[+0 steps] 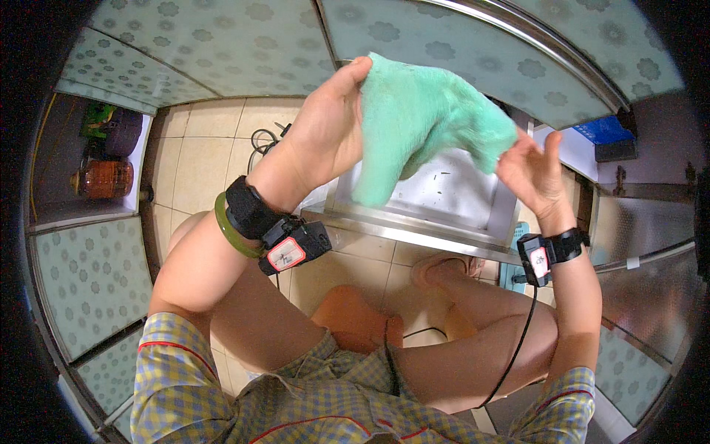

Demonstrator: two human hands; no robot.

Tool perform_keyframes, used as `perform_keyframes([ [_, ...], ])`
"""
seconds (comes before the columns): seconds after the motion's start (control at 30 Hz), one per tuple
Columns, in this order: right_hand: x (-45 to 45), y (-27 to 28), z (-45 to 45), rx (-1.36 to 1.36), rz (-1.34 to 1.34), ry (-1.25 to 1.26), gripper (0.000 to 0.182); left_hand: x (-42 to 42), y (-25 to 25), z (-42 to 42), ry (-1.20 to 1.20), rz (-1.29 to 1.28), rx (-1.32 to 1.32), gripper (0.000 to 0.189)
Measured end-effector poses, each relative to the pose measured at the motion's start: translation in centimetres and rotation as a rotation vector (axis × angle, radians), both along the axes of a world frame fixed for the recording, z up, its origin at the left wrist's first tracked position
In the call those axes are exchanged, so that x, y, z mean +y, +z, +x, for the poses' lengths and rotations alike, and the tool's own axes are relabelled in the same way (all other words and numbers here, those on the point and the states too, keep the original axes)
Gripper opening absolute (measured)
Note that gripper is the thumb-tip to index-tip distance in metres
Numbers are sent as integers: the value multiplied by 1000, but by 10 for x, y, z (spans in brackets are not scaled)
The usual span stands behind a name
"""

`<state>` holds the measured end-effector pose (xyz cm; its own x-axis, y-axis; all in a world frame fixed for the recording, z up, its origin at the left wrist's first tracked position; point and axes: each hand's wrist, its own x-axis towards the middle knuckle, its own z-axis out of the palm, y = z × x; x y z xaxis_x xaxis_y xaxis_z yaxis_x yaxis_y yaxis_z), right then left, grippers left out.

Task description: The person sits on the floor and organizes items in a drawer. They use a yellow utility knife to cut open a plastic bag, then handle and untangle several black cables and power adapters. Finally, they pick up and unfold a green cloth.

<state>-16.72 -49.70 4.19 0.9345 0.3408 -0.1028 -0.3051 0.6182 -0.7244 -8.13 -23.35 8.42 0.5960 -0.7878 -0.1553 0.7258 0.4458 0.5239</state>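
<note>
A mint-green plush cloth [427, 105] is spread in the air between my two hands, with a loose flap hanging down on the left. My left hand [330, 125] grips its upper left corner, thumb on top, the other fingers mostly hidden behind it. At the cloth's right end is my right hand [535, 175], its fingers against the fabric and partly hidden, its thumb raised. Underneath the cloth, a pulled-out drawer [413, 226] with a metal front edge shows a white bottom with several small dark bits scattered on it.
Floral-patterned cabinet doors [233, 50] surround the tiled floor [205, 161]. An open compartment on the left holds a jar [105, 178] of amber contents. A black cable [260, 141] lies on the floor behind my left hand. A light-blue plastic item [511, 272] stands beside the drawer.
</note>
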Motion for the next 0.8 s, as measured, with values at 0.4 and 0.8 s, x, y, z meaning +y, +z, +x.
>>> perform_keyframes([
  [0.4, 66, -46, -7, 232, -47, 319, 74, 2, 1, -4, -64, -172, 105, 45],
  [0.8, 28, 3, 1, 42, -218, -152, 30, 11, -8, 10, 134, 88, -1, 48],
])
